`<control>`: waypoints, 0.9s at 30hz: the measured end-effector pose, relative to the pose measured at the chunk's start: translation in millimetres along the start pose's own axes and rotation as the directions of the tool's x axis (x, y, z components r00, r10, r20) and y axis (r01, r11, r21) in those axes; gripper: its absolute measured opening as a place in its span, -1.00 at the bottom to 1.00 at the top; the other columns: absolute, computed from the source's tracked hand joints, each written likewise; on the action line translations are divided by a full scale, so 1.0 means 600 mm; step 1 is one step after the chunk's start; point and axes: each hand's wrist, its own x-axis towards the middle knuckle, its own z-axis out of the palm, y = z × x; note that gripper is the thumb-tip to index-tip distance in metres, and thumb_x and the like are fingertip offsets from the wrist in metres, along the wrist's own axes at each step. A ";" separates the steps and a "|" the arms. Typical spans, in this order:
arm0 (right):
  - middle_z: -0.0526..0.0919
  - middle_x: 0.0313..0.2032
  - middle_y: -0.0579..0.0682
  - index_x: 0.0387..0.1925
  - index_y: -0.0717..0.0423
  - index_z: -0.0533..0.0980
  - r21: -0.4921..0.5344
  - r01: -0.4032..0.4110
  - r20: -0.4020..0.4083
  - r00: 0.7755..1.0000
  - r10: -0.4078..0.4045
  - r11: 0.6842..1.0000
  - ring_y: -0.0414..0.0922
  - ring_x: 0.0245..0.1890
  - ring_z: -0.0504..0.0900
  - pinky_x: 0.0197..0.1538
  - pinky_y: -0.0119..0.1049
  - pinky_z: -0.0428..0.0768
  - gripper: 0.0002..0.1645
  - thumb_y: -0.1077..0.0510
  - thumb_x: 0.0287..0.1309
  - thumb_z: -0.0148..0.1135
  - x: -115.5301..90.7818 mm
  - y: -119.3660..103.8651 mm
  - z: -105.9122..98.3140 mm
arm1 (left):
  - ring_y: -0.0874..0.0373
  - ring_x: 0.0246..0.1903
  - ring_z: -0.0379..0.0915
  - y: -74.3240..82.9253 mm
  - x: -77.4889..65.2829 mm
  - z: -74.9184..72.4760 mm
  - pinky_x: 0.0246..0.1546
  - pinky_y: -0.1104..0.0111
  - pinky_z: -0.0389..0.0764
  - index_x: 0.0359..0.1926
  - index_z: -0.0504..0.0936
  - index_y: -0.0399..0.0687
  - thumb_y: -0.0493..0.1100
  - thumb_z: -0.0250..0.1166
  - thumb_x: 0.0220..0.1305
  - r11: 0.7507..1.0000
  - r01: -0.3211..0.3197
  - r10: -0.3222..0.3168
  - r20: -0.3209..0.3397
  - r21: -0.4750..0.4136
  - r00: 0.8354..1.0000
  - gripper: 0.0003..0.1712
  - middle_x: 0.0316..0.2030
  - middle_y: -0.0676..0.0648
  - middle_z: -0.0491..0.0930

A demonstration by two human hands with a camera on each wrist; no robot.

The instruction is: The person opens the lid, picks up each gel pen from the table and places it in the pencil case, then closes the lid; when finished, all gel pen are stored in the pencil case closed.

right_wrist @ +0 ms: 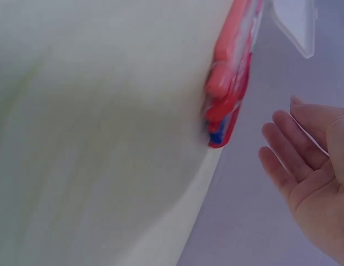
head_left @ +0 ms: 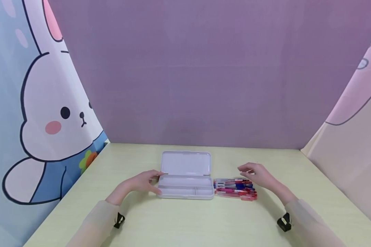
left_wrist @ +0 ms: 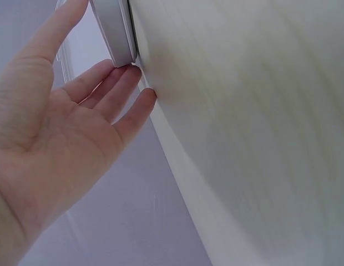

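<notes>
Pale long sleeves (head_left: 94, 219) sit nearest, over a light wood-look worktop (head_left: 185, 223). Left hand (head_left: 140, 181), thumb and fingers spread, touches the left end of an opened white rectangular plastic case (head_left: 185, 190). Right hand (head_left: 261, 175), fingers loosely parted, holds nothing near red, pink and blue plastic pens (head_left: 235, 186) just right of the case. Step looks like reaching for pens; next move probably calls for lowering and pinching one.
</notes>
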 end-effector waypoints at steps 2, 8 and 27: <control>0.66 -0.17 0.19 -0.08 0.35 0.56 -0.012 -0.003 0.000 1.000 0.003 1.000 0.06 -0.18 0.64 -0.14 -0.14 0.65 -0.71 0.30 0.16 0.20 -0.002 0.004 -0.002 | -0.20 0.19 0.32 -0.001 0.001 0.000 0.21 -0.03 0.36 0.27 0.33 -0.29 0.01 0.49 -0.07 1.000 -0.008 0.008 -0.002 0.004 1.000 -0.08 0.22 -0.29 0.36; 0.68 -0.23 0.13 -0.15 0.32 0.58 -0.048 -0.009 0.001 1.000 0.009 0.999 0.02 -0.22 0.64 -0.17 -0.21 0.65 -0.76 0.29 0.15 0.22 -0.006 0.015 -0.006 | -0.18 0.17 0.32 -0.003 0.002 -0.003 0.22 -0.04 0.34 0.29 0.30 -0.28 0.00 0.48 -0.05 1.000 -0.018 0.018 0.008 -0.008 1.000 -0.07 0.22 -0.28 0.36; 0.67 -0.33 0.05 -0.25 0.29 0.61 -0.132 -0.016 0.080 0.996 0.027 0.991 -0.05 -0.30 0.63 -0.20 -0.16 0.64 -0.84 0.32 0.11 0.23 -0.002 0.022 0.009 | -0.21 0.15 0.34 -0.005 0.002 0.000 0.18 -0.06 0.36 0.27 0.32 -0.32 -0.06 0.48 -0.05 0.999 -0.029 0.029 0.004 -0.018 1.000 -0.10 0.20 -0.32 0.37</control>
